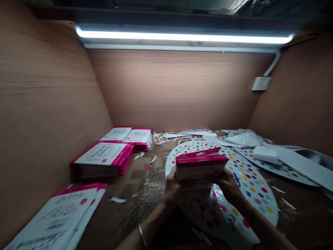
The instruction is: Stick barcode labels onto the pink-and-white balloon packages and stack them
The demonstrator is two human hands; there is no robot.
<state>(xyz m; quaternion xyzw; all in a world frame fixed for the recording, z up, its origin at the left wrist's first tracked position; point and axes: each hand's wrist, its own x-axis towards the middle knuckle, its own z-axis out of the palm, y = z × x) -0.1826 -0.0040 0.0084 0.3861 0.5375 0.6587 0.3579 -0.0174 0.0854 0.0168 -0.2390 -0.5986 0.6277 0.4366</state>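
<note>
A stack of pink-and-white printed packets is held upright between both hands, pink edges on top. My left hand grips its left side, and a bangle circles that wrist. On the opposite side, my right hand closes round the stack's lower right corner. Most of the fingers are hidden behind the packets. Beneath the hands lies a large rounded white sheet with coloured dots, its surface glossy near the front.
Stacks of similar packets line the left wall, with more packets nearer me. White paper strips and another dotted sheet lie at right. Paper scraps and tangled dark thread litter the table. Wooden panels enclose it under a tube light.
</note>
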